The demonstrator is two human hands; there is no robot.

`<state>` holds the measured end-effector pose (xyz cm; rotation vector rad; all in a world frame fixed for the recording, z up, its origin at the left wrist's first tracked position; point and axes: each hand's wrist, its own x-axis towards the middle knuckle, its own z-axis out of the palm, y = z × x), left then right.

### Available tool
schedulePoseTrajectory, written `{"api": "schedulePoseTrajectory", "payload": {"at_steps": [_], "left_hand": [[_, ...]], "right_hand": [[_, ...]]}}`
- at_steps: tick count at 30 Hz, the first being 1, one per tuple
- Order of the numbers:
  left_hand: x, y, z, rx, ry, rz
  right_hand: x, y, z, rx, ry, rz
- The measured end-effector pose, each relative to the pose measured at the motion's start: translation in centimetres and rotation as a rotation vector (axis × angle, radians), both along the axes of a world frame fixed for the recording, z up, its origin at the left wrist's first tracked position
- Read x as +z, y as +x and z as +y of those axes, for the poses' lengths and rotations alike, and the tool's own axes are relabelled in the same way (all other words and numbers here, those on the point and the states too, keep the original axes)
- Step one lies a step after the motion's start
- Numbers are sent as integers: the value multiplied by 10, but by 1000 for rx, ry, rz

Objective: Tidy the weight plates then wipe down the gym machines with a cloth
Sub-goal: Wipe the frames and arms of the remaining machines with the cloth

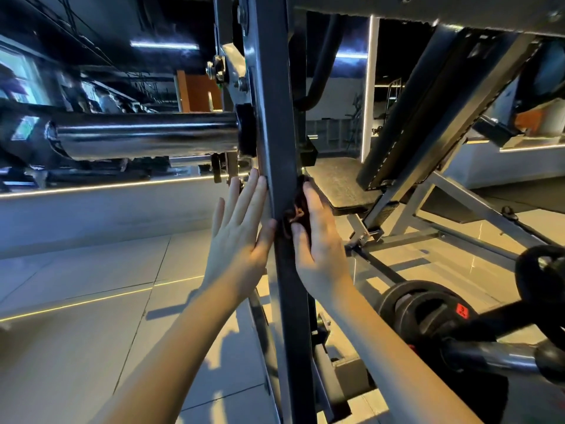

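Observation:
A dark steel upright post (276, 123) of a gym machine runs through the middle of the view. My left hand (241, 237) lies flat with straight fingers against the post's left side, thumb touching its front. My right hand (318, 240) presses a dark crumpled cloth (295, 214) against the post's right side, fingers wrapped over the cloth. Black weight plates (419, 310) sit on a low peg at the lower right.
A chrome plate-loading sleeve (143, 136) sticks out left of the post at head height. A black padded bench (339, 185) and slanted frame rails (425, 123) stand behind on the right. Another plate (541, 270) hangs at the far right. Tiled floor (91, 301) spreads to the left.

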<state>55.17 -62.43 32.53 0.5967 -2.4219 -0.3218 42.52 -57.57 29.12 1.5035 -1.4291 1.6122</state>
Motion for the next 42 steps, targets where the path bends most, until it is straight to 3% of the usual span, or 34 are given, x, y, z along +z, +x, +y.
{"api": "schedulePoseTrajectory", "payload": {"at_steps": [2,4,8,11,15,22,27,33,36,39,42], "left_hand": [[-5,-5,-5,16,-210,189],[-12,-6,-15,11,-254,329],[-29,-10,-17,92,-163,329],[-41,-11,-11,115,-101,317],[-48,-10,2,169,-35,296],[-55,-11,20,250,-18,310],[-46,-14,30,323,-83,345],[-37,-29,40,364,-91,463],[-38,-34,41,389,-95,489],[-36,-41,40,438,-171,491],[-39,-51,27,452,-281,531]], "right_hand": [[-3,4,-5,-15,-58,-30],[-18,12,-7,0,-84,-64],[-62,21,9,109,8,-159],[-34,12,10,190,104,-185],[-1,8,4,209,67,-190],[-50,12,27,428,204,-313],[1,6,23,515,179,-389],[-26,4,34,658,254,-537],[-7,-12,22,711,301,-571],[11,-15,8,792,319,-640],[-12,-13,15,829,319,-691]]}}
